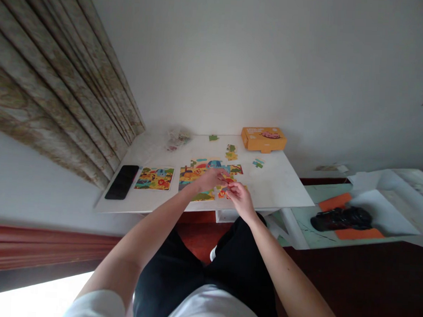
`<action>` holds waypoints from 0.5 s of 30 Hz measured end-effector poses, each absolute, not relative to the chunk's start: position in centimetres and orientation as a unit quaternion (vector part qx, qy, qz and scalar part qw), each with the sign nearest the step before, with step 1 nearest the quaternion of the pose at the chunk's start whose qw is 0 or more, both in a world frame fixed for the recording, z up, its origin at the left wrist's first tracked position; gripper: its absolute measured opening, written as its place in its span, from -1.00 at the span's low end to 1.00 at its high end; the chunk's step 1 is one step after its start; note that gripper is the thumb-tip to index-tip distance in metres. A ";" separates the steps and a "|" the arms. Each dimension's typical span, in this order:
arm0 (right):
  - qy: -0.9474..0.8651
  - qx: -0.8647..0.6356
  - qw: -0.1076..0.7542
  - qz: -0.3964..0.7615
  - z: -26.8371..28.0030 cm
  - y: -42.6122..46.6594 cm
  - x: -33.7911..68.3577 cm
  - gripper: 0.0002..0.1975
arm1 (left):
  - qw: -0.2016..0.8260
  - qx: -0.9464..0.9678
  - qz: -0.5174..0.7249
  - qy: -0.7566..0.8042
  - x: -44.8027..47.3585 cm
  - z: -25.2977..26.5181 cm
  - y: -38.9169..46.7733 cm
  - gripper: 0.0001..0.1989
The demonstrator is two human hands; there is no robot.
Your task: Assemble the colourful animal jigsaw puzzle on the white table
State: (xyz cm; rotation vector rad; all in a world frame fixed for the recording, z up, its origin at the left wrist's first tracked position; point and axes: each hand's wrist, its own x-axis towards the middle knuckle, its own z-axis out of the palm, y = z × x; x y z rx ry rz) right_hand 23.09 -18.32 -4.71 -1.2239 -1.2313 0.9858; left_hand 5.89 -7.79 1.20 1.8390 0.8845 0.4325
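A partly joined jigsaw puzzle [186, 174] with bright cartoon animals lies on the white table [277, 190]. Over its right side, my left hand [210, 179] reaches across with fingers bent together; what they hold is too small to make out. My right hand [241, 199] is at the puzzle's lower right corner, its thumb and fingertips pinched on a small reddish puzzle piece [229, 181]. The fingertips of both hands nearly meet there. Left of the puzzle is a reference picture card [155, 178] showing a lion and an elephant. My fingers hide part of the puzzle.
Loose pieces lie behind the puzzle: a green piece [213, 138], a yellow piece [231, 156] and a blue-green piece [258, 163]. An orange box [264, 139], a clear plastic bag [177, 138] and a black phone [122, 182] are on the table. A curtain [70, 75] hangs left.
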 end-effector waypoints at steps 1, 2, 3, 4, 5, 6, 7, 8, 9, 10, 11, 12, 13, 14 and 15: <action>-0.519 -0.520 0.542 0.408 -4.7 -18.2 23.7 -0.58 | 0.464 0.776 0.198 0.379 5.9 1.0 -8.3 -0.66; -0.517 -0.529 0.544 0.397 -4.8 -18.0 24.5 -0.56 | 0.413 0.791 0.220 0.394 6.0 0.8 -8.9 -0.66; -0.513 -0.541 0.546 0.381 -4.8 -17.7 25.4 -0.53 | 0.358 0.804 0.240 0.409 6.1 0.6 -9.6 -0.67; -0.508 -0.557 0.547 0.363 -4.9 -17.2 26.5 -0.50 | 0.302 0.817 0.252 0.421 6.3 0.2 -10.5 -0.68; -0.501 -0.576 0.548 0.341 -5.0 -16.7 27.7 -0.48 | 0.255 0.830 0.251 0.429 6.5 -0.1 -11.4 -0.70; -0.503 -0.594 0.539 0.322 -5.2 -16.1 28.7 -0.46 | 0.219 0.843 0.237 0.430 6.9 -0.5 -12.4 -0.69; -0.511 -0.608 0.523 0.311 -5.3 -15.4 29.7 -0.47 | 0.189 0.857 0.220 0.426 7.3 -0.8 -13.3 -0.68; -0.518 -0.617 0.507 0.306 -5.5 -14.8 30.5 -0.51 | 0.163 0.870 0.205 0.418 7.8 -1.2 -14.2 -0.67; -0.528 -0.622 0.493 0.303 -5.7 -14.2 31.1 -0.57 | 0.139 0.881 0.195 0.408 8.4 -1.5 -14.9 -0.66; -0.537 -0.625 0.480 0.302 -5.8 -13.6 31.5 -0.62 | 0.118 0.887 0.192 0.403 9.0 -1.8 -15.6 -0.64; -0.545 -0.627 0.468 0.302 -5.9 -13.2 31.7 -0.65 | 0.101 0.889 0.191 0.403 9.6 -2.1 -16.0 -0.63; -0.553 -0.630 0.456 0.300 -6.0 -12.9 31.7 -0.66 | 0.089 0.889 0.192 0.405 10.1 -2.4 -16.3 -0.61; -0.560 -0.635 0.443 0.297 -6.0 -12.7 31.7 -0.66 | 0.082 0.888 0.192 0.410 10.5 -2.7 -16.5 -0.59; -0.569 -0.640 0.426 0.292 -5.9 -12.6 31.6 -0.65 | 0.080 0.887 0.191 0.413 10.8 -3.0 -16.6 -0.56; -0.580 -0.645 0.408 0.284 -5.9 -12.6 31.6 -0.65 | 0.082 0.887 0.188 0.413 11.0 -3.2 -16.6 -0.54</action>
